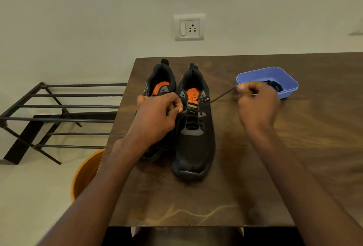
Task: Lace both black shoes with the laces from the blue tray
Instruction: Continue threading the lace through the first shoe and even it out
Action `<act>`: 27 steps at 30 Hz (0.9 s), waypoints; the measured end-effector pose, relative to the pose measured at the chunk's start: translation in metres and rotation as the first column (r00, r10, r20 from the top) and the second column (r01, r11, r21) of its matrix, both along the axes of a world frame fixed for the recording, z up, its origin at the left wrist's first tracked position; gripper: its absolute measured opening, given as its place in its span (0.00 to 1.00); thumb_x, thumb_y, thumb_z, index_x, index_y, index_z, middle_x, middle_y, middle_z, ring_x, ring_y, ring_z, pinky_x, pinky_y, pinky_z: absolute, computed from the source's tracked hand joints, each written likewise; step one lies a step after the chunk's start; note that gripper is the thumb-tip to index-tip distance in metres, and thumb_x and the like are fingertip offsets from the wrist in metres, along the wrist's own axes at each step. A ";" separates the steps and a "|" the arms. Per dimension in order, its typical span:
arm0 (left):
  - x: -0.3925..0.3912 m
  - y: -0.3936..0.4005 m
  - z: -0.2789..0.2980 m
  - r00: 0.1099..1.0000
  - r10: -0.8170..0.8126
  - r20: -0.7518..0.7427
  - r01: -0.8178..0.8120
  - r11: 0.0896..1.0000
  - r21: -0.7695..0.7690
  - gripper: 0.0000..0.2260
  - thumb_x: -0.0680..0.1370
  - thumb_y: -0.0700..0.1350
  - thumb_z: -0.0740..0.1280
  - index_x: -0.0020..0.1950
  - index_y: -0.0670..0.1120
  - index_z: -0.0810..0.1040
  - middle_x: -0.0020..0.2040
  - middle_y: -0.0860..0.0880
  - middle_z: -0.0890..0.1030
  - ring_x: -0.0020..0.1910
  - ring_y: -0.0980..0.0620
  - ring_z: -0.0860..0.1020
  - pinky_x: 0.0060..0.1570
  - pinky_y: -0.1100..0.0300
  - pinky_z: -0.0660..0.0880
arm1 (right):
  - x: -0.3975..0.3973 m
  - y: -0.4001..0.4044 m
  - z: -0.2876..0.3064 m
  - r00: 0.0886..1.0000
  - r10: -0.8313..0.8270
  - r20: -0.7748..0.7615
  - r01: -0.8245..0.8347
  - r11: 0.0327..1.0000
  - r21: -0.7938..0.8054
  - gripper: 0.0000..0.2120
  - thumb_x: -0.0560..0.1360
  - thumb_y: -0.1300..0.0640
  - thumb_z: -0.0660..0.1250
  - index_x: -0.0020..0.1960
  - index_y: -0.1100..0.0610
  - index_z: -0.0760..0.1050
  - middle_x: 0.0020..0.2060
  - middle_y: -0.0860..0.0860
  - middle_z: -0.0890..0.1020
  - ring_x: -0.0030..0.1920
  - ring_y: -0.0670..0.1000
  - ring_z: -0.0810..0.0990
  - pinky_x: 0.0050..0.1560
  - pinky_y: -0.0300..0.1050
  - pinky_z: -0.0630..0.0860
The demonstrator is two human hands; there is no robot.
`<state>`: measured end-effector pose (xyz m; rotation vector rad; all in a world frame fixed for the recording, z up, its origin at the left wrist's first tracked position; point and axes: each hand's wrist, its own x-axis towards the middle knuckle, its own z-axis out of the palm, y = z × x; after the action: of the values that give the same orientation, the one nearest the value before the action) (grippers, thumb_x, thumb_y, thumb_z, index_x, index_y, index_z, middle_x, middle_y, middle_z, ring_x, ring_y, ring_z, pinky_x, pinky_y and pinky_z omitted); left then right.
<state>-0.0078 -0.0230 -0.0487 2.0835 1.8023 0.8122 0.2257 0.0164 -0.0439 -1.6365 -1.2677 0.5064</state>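
Two black shoes with orange insoles stand side by side on the wooden table, toes toward me. The right shoe [193,128] has a black lace [223,94] threaded through its eyelets. My right hand [257,102] pinches one end of that lace and holds it taut out to the right of the shoe. My left hand [157,116] grips the other end at the shoe's upper left eyelets and covers much of the left shoe [161,80]. The blue tray [284,77] sits at the back right with another black lace [274,84] inside.
The brown wooden table [255,167] ends at its left edge just beside the left shoe. A dark metal rack [59,112] stands on the floor to the left. An orange bucket [86,173] sits below the table's left edge. A wall socket [189,27] is behind.
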 end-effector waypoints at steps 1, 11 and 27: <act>0.000 0.000 0.001 1.000 0.002 -0.005 -0.002 1.000 0.005 0.04 0.81 0.47 0.70 0.48 0.57 0.78 0.37 0.57 0.80 0.40 0.61 0.77 0.60 0.40 0.74 | 0.009 0.003 0.001 0.996 -0.092 0.007 0.092 0.995 0.031 0.03 0.80 0.57 0.69 0.50 0.51 0.81 0.47 0.44 0.82 0.49 0.46 0.81 0.53 0.46 0.79; -0.007 0.000 0.001 1.000 0.004 -0.003 -0.005 1.000 -0.026 0.04 0.79 0.51 0.71 0.52 0.60 0.80 0.37 0.57 0.80 0.40 0.61 0.78 0.56 0.40 0.77 | -0.021 -0.014 -0.004 0.838 0.505 0.208 -0.476 0.862 -0.175 0.05 0.75 0.49 0.76 0.43 0.45 0.81 0.44 0.42 0.82 0.48 0.42 0.80 0.51 0.45 0.78; -0.010 -0.001 0.003 1.000 0.006 -0.017 -0.007 0.999 -0.041 0.03 0.80 0.51 0.70 0.50 0.60 0.80 0.37 0.60 0.80 0.42 0.63 0.77 0.58 0.40 0.76 | -0.021 -0.013 -0.006 0.862 0.479 0.167 -0.462 0.877 -0.136 0.06 0.76 0.54 0.75 0.42 0.49 0.80 0.44 0.43 0.81 0.46 0.41 0.79 0.47 0.37 0.75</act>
<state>-0.0176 -0.0244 -0.0457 2.0658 1.8199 0.7558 0.2045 0.0035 -0.0502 -1.4694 -1.8372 0.7208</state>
